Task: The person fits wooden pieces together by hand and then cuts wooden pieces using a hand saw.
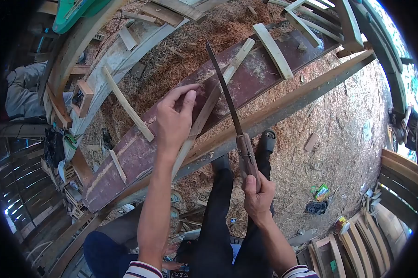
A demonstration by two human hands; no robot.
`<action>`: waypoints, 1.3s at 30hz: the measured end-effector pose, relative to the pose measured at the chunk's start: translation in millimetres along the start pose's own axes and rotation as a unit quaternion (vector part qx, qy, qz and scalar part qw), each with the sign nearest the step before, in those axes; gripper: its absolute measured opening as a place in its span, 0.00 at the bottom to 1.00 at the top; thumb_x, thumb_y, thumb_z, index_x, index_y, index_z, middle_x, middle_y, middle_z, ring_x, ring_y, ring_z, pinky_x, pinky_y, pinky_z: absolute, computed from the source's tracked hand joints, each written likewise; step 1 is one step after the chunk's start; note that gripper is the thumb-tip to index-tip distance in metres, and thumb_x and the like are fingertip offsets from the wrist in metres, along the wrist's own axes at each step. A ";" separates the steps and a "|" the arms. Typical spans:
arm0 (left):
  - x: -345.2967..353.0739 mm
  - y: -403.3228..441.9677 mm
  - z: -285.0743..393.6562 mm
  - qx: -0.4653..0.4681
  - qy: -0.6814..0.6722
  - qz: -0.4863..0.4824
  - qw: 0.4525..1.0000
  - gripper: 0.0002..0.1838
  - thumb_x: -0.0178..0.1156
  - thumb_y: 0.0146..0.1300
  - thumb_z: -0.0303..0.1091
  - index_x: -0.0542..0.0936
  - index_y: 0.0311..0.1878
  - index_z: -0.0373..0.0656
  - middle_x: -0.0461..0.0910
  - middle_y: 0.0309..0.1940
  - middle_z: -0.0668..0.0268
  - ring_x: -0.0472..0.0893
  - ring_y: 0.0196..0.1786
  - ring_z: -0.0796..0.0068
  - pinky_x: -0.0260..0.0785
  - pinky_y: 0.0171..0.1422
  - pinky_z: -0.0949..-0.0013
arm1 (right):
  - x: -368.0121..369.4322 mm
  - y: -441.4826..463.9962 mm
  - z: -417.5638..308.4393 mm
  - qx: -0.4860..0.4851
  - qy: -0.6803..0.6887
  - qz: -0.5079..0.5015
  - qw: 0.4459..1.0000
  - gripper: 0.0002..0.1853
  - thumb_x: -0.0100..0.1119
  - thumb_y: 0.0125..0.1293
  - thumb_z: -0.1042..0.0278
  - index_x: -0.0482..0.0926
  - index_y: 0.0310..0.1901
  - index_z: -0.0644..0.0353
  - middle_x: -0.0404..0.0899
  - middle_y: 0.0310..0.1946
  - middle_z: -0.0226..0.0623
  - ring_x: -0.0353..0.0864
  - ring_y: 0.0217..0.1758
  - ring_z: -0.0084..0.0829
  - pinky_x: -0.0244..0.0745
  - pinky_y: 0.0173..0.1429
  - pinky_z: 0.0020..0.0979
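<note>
My right hand (259, 194) is wrapped round the brown wooden handle (247, 157) of a machete-like tool, whose long, narrow, dark blade (226, 90) points up and away from me. Whether its edge has teeth is too fine to see. My left hand (175, 116) holds nothing; its fingers are loosely bent, with thumb and forefinger apart. It hovers over a long reddish-brown board (139, 160). Just right of that hand, a pale wooden strip (204, 111) crosses the board at a slant. The blade passes over this strip in view; contact between them cannot be made out.
A long timber beam (283, 113) runs along the board's near side. More strips (272, 51) lie across the board. Shavings cover the ground (329, 129). Another person's trouser leg (26, 90) shows at left. Curved wooden pieces (357, 245) stand at lower right, by a yellow can (342, 225).
</note>
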State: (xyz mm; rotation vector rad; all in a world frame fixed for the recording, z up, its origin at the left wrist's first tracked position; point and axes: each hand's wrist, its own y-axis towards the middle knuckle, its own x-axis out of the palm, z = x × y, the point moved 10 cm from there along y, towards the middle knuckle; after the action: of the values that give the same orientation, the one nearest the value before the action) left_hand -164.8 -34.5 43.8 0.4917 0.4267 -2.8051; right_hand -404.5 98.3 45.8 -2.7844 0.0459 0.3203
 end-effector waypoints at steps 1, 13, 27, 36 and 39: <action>-2.0 -1.0 11.9 0.053 0.055 -0.002 0.997 0.11 0.63 0.66 0.31 0.83 0.49 0.37 0.85 0.39 0.62 0.82 0.37 0.77 0.74 0.42 0.72 | 0.4 -0.1 0.4 0.000 0.003 -0.002 1.000 0.16 0.57 0.71 0.62 0.74 0.28 0.66 0.59 0.14 0.27 0.58 0.17 0.16 0.56 0.22 0.26; 26.2 -21.8 45.6 0.224 0.261 -0.014 0.939 0.18 0.69 0.51 0.25 0.82 0.47 0.37 0.82 0.40 0.54 0.83 0.40 0.53 0.74 0.43 0.61 | 0.4 -0.5 3.1 0.008 0.003 -0.006 1.000 0.17 0.57 0.71 0.62 0.74 0.28 0.66 0.59 0.13 0.28 0.58 0.17 0.17 0.56 0.22 0.26; 20.3 -16.8 46.3 0.197 0.193 0.021 0.961 0.13 0.67 0.58 0.27 0.81 0.46 0.36 0.82 0.39 0.55 0.83 0.40 0.56 0.74 0.45 0.62 | -0.5 -0.7 2.8 -0.001 -0.001 -0.005 1.000 0.16 0.57 0.71 0.62 0.76 0.31 0.67 0.60 0.13 0.28 0.60 0.17 0.17 0.57 0.22 0.26; 32.4 -19.0 32.1 0.244 0.163 0.075 0.953 0.07 0.63 0.64 0.29 0.80 0.41 0.36 0.78 0.37 0.54 0.80 0.39 0.51 0.71 0.44 0.57 | -1.9 -2.2 5.3 0.003 0.005 0.001 1.000 0.14 0.58 0.70 0.64 0.76 0.30 0.66 0.60 0.13 0.29 0.60 0.16 0.18 0.57 0.21 0.27; 32.9 -21.1 33.6 0.246 0.160 0.085 0.952 0.07 0.62 0.64 0.30 0.81 0.41 0.36 0.76 0.35 0.56 0.78 0.39 0.52 0.70 0.43 0.55 | -3.0 -2.8 -0.1 -0.003 -0.003 0.001 1.000 0.14 0.58 0.69 0.64 0.77 0.30 0.66 0.61 0.13 0.29 0.61 0.15 0.19 0.58 0.21 0.27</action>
State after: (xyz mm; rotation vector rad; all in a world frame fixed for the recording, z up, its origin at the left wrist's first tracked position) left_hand -210.7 -32.8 67.0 1.0412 -0.2625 -2.6484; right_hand -407.2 100.9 47.5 -2.7888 0.0471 0.3291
